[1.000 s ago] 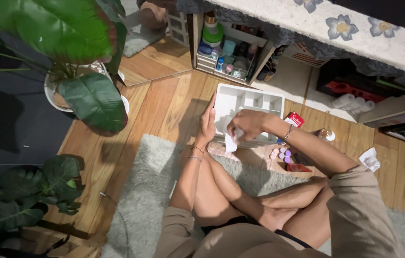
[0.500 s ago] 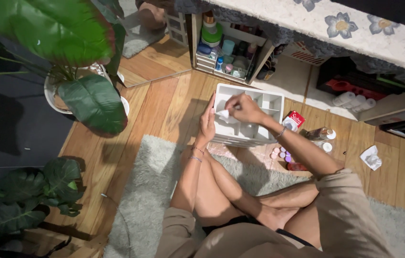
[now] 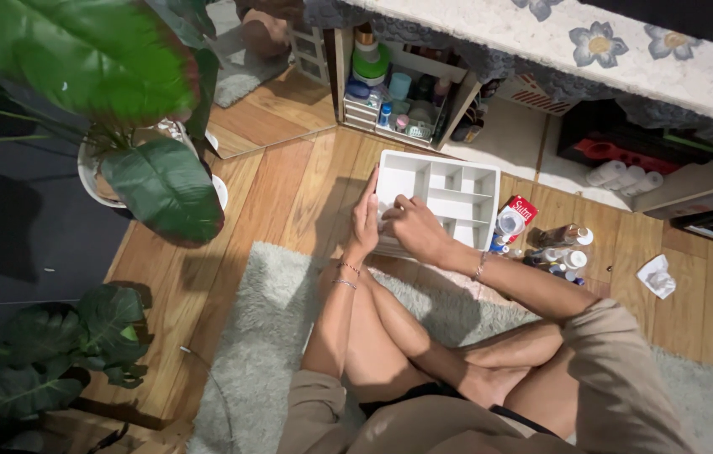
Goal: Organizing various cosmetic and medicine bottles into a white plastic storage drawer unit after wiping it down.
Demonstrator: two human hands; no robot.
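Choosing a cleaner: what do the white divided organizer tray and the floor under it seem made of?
The white organizer tray looks like moulded plastic, smooth and matte: thin, even dividers with rounded corners. The floor looks like wood or wood-look laminate: plank seams, grain and a slight sheen. Which one cannot be told.

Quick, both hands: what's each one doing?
Left hand: open, flat against the white divided organizer tray.
Right hand: fingers curled inside the tray; contents cannot be told.

right hand lowered to organizer's near-left corner
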